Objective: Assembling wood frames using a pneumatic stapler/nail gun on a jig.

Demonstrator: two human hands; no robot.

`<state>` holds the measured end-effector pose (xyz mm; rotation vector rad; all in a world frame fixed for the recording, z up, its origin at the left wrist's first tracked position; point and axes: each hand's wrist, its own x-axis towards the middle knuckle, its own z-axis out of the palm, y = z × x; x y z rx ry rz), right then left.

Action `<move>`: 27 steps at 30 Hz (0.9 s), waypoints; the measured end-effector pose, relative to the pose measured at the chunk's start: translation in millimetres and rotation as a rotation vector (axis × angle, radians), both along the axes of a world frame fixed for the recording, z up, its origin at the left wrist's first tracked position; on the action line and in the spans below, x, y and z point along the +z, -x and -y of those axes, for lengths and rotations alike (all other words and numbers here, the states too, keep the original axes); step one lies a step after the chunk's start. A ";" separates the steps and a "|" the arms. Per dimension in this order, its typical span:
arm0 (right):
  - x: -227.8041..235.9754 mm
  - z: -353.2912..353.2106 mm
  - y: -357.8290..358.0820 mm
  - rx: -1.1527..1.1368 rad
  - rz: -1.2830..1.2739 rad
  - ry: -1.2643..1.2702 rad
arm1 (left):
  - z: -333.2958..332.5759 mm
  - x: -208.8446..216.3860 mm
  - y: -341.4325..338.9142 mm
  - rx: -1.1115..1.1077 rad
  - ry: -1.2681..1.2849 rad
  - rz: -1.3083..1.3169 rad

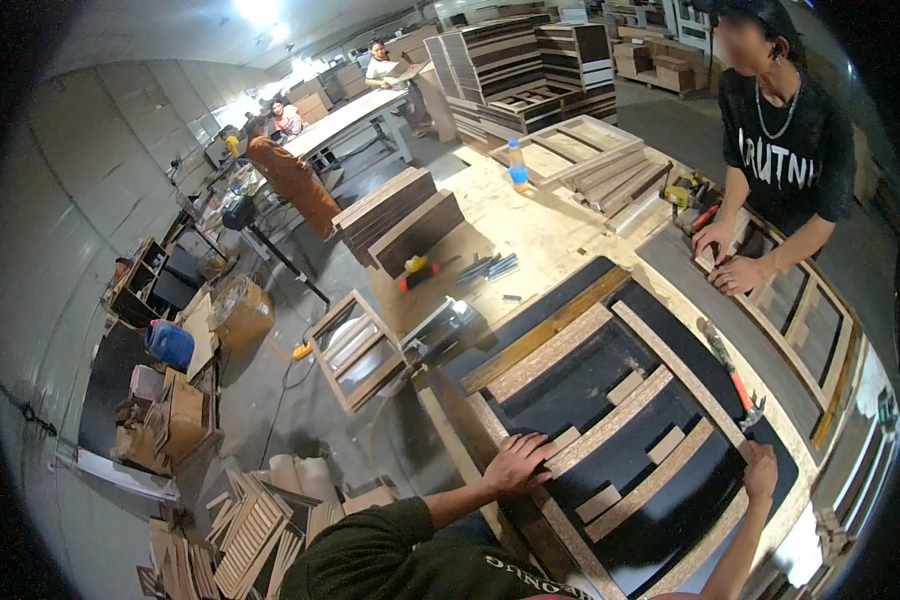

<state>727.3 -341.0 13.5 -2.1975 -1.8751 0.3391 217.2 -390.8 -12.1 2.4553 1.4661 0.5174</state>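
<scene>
A ladder-like frame of particleboard strips (625, 420) lies on a black mat (784, 441) on the workbench before me. Small wood blocks (667, 446) sit against its crossbars. My left hand (518, 463) is closed over the left rail, where a crossbar meets it, beside one small block. At the right, my right hand (760, 473) has its fingers wrapped round the corner of the frame. A claw hammer (727, 372) with a red and black handle lies just beyond my right hand.
Across the bench a co-worker (785, 150) handles another wooden frame (808, 318). Stacked boards (400, 222), loose metal pieces (488, 268), a blue-capped bottle (517, 166) and a yellow drill (686, 190) occupy the far side. Slatted wood pieces (257, 540) are piled on the floor at left.
</scene>
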 end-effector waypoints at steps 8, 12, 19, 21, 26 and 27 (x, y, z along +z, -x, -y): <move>-11.6 -19.4 14.3 0.070 -0.014 -0.074 | -2.5 -13.2 3.3 -0.012 -0.002 -0.020; -7.7 -27.2 26.9 0.075 -0.038 -0.075 | -6.4 -12.3 4.1 -0.002 -0.018 -0.003; -7.5 -13.7 35.7 0.072 0.056 -0.111 | 5.8 -1.8 4.5 -0.001 0.026 0.020; -28.8 1.4 27.5 0.035 0.086 -0.166 | 10.8 -2.1 2.5 -0.029 0.043 0.007; -14.9 19.7 47.0 -0.011 0.142 -0.217 | 18.4 -23.3 -0.7 0.029 0.005 0.047; -1.2 16.3 60.5 -0.115 0.125 -0.138 | 18.9 -29.5 -1.5 0.036 0.015 0.025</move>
